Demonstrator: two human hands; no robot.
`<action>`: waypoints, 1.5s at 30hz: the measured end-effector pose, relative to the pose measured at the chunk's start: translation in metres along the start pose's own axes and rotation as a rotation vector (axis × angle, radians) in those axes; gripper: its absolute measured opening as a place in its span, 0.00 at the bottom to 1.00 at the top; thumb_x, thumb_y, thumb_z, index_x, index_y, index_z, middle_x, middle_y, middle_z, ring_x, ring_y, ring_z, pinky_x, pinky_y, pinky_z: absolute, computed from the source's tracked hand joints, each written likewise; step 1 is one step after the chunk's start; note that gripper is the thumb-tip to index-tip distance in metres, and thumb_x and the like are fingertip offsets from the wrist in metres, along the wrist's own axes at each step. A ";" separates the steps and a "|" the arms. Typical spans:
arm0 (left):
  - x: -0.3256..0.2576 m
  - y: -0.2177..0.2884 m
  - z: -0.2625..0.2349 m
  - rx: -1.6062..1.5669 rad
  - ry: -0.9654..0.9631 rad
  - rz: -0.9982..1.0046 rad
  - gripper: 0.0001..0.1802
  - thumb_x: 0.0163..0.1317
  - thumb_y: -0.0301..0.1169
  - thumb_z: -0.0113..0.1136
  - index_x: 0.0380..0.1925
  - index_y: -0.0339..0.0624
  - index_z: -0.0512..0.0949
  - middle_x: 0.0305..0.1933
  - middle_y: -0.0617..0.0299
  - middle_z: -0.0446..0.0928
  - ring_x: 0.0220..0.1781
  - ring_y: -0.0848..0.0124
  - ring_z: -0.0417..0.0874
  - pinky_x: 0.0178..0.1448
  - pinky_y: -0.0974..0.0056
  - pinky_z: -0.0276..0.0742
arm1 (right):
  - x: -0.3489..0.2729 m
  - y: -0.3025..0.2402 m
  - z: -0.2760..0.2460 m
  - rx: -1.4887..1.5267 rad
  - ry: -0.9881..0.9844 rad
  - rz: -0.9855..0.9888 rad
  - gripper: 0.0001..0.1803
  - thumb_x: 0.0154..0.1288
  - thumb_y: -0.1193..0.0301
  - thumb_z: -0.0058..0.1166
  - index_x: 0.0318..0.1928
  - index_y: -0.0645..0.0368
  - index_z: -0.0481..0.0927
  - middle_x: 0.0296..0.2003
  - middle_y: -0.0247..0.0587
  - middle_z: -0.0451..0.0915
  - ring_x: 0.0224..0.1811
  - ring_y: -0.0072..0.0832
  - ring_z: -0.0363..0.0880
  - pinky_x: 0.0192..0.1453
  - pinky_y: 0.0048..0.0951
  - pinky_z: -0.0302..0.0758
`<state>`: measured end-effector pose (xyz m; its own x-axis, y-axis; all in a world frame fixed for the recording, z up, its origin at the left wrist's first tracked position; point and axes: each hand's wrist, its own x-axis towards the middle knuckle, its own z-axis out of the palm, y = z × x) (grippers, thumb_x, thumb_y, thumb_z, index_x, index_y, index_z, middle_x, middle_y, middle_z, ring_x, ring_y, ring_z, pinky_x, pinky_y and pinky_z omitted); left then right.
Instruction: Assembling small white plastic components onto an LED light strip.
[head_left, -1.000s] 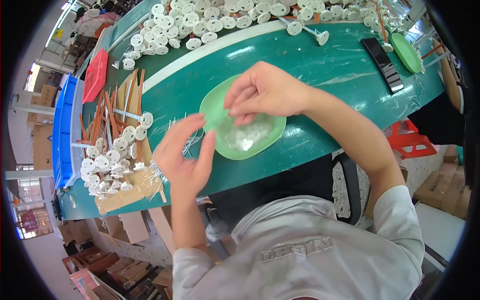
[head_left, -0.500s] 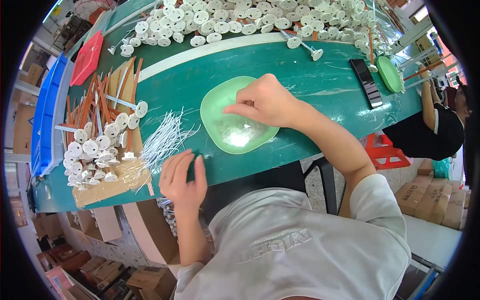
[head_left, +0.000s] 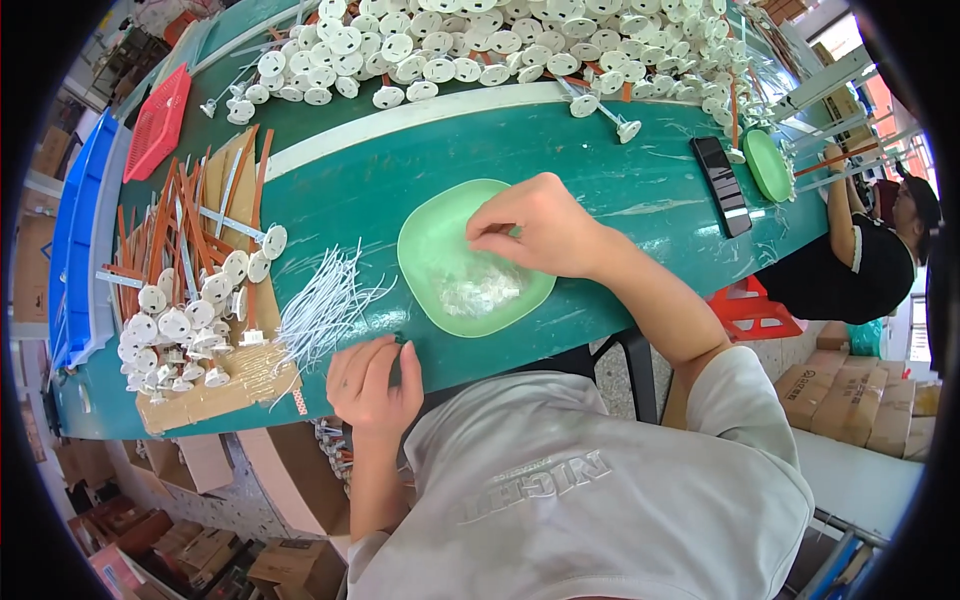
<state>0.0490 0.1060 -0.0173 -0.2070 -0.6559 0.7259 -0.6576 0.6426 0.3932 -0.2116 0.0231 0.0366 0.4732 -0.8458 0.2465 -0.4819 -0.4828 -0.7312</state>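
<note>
My right hand hovers over a light green dish, thumb and index finger pinched together. Whatever is between those fingertips is too small to make out. Small clear pieces lie in a shiny heap in the dish. At the table's front edge my left hand is loosely curled, thumb tip close to the index finger. A tiny dark spot shows at its fingertips, but I cannot tell what it is. Just beyond that hand spreads a bundle of thin white strands on the green table.
White round-headed parts with brown and metal strips lie on cardboard at left. Many more white discs are piled at the back. A phone and a second green dish lie at right, near another person.
The whole view has shifted a little, with the table sitting lower in the picture. My right hand has tilted slightly over the dish, uncovering more clear pieces. My left hand stays at the table edge.
</note>
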 end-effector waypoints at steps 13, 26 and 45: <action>0.001 0.002 -0.008 -0.072 -0.034 0.062 0.07 0.49 0.20 0.67 0.27 0.37 0.78 0.32 0.56 0.81 0.27 0.60 0.80 0.30 0.61 0.71 | 0.013 -0.058 -0.028 -0.706 -0.538 -0.048 0.11 0.60 0.62 0.57 0.27 0.55 0.77 0.25 0.43 0.79 0.29 0.40 0.80 0.31 0.40 0.76; 0.002 -0.001 -0.005 -0.042 -0.007 -0.112 0.09 0.45 0.22 0.69 0.26 0.39 0.78 0.30 0.58 0.81 0.30 0.61 0.82 0.34 0.61 0.74 | 0.257 0.074 -0.153 -0.821 0.000 -0.126 0.20 0.48 0.66 0.69 0.45 0.54 0.86 0.41 0.49 0.85 0.33 0.38 0.86 0.43 0.34 0.82; 0.010 0.018 -0.014 -0.489 -0.026 -0.216 0.01 0.56 0.18 0.61 0.29 0.32 0.79 0.31 0.52 0.83 0.32 0.62 0.83 0.37 0.61 0.77 | 0.017 -0.059 -0.062 -0.175 0.422 -0.088 0.14 0.51 0.74 0.71 0.30 0.62 0.76 0.34 0.44 0.84 0.38 0.28 0.84 0.43 0.25 0.79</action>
<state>0.0457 0.1164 0.0052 -0.1259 -0.7995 0.5873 -0.2738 0.5970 0.7541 -0.2207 0.0230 0.1235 0.1937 -0.8012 0.5662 -0.5876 -0.5569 -0.5870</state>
